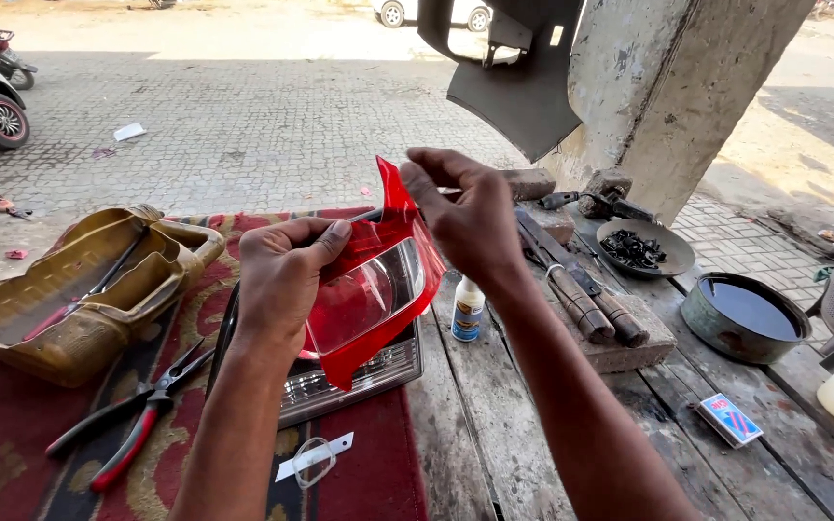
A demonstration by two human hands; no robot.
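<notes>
— What have the hands got from where you sit?

— I see both on a red tail-light lens (371,280), a broken piece of red and clear plastic held up over the bench. My left hand (280,280) is curled around its left edge, thumb across the top and fingers closed behind it. My right hand (470,217) pinches the lens's upper pointed tip between thumb and fingertips, the rest of the fingers loosely bent.

— And where does the lens sit relative to the table?

— It is lifted clear, directly above a lamp housing (349,378) with a ribbed clear face that lies on the red patterned cloth (12,425). That cloth covers the left part of the wooden bench (494,434).

— What else is near?

— Red-handled pliers (132,415) lie on the cloth to the left, beside a tan moulded shell (79,289) with thin tools resting in it. A small white glue bottle (467,309) stands just right of the lens. Further right I see dark rods on a stone block (620,342), a shallow dish of black bits (644,249), a round tin of dark liquid (745,316) and a matchbox (730,419). A clear scrap (313,460) lies on the cloth near the front edge.
</notes>
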